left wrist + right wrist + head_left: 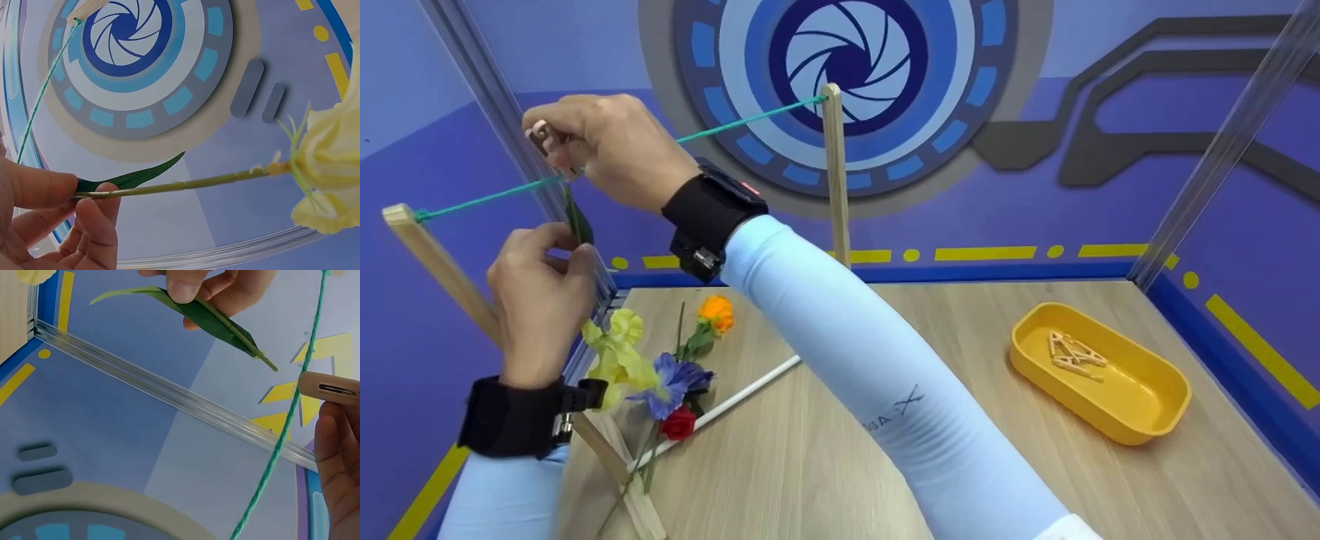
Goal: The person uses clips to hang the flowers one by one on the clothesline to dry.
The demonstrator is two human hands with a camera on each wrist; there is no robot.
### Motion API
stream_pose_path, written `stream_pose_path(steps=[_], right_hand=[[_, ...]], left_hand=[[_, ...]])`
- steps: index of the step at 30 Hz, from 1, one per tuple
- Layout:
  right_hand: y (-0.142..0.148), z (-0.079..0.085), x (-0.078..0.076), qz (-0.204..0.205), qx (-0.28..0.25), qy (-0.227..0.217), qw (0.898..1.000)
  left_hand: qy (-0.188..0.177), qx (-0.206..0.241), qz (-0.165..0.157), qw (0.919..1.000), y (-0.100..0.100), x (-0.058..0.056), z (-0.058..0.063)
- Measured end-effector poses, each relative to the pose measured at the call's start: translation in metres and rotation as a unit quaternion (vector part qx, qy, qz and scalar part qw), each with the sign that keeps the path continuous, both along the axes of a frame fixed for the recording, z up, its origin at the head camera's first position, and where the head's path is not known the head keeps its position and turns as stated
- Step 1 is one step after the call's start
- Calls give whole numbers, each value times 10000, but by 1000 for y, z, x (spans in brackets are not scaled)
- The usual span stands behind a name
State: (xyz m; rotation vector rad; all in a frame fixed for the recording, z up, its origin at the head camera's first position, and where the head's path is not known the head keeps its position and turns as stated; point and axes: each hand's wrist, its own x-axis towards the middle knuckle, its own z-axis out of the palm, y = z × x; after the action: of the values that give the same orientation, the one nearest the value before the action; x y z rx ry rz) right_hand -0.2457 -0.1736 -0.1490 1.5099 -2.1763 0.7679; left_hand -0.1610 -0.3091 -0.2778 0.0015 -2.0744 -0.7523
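Note:
A yellow artificial flower (619,360) hangs head-down, its green stem (214,180) pinched between the thumb and fingers of my left hand (536,289). One long green leaf (140,177) lies along the stem by those fingers. Higher up, my right hand (619,146) grips a wooden clothespin (332,388) whose tip meets the green string (750,120). Whether its jaws straddle the string I cannot tell. In the right wrist view, the cut stem end (270,364) points at the string, a small gap away from it.
Two wooden posts (835,165) carry the string, with a white rod (750,386) low between them. Orange (715,313), purple (671,382) and red (679,423) flowers lie on the table. A yellow bin (1140,401) at right holds several clothespins (1072,356).

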Motion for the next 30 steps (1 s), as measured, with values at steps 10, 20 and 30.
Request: stream_pose_path(steps=[10,20,30], right_hand=[[-6,-7,0,-84,20,135,9999],[-10,-10,1,-108,410,370,9984],[-13,-10,2,-222,712,539,9958]], left_hand=[[-32,-31,-29,10000,-2,0,3],[5,-48,-30,10000,-6,1,3],[69,-50,12,10000,-6,1,3]])
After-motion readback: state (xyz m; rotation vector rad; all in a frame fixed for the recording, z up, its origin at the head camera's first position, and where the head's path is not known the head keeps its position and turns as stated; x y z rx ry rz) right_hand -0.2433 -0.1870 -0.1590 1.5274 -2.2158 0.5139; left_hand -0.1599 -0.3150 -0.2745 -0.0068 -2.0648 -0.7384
